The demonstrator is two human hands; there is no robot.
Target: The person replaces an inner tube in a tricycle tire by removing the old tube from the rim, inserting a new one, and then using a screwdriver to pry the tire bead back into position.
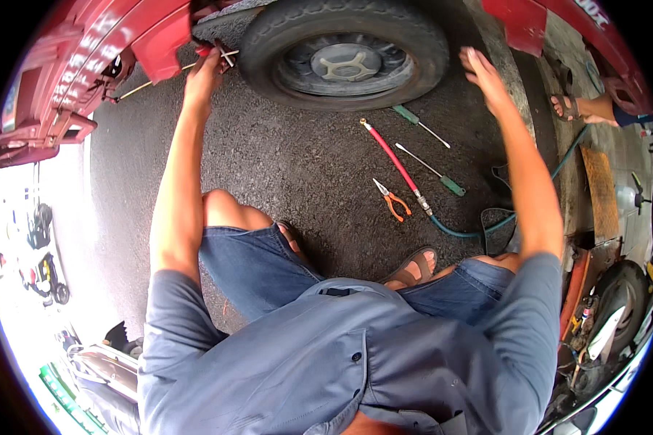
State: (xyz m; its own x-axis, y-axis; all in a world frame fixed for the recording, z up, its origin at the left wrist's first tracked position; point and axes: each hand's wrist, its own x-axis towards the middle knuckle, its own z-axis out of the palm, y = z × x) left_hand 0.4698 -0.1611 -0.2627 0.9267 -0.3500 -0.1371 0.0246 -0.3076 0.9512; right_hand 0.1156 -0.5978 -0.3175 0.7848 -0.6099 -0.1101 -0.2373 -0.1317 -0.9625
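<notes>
A wheel with a black tyre and grey hub (345, 61) stands before me under the red vehicle body (65, 87). My left hand (203, 72) is left of the tyre, its fingers closed at a small dark and red object with a thin pale cross piece; what it is, I cannot make out. My right hand (482, 72) is raised just right of the tyre, fingers loosely bent, holding nothing visible. Between me and the wheel lie two green-handled screwdrivers (413, 116), orange-handled pliers (395, 203) and a red air tool (392, 156) on a blue hose (446, 229).
I squat on dark asphalt (130, 167). At the right, another person's sandalled foot (566, 107) is on the pale pavement, near a rusty board (598, 192); a loose tyre and clutter (624, 297) are at the lower right. Parked motorbikes (47, 254) are far left.
</notes>
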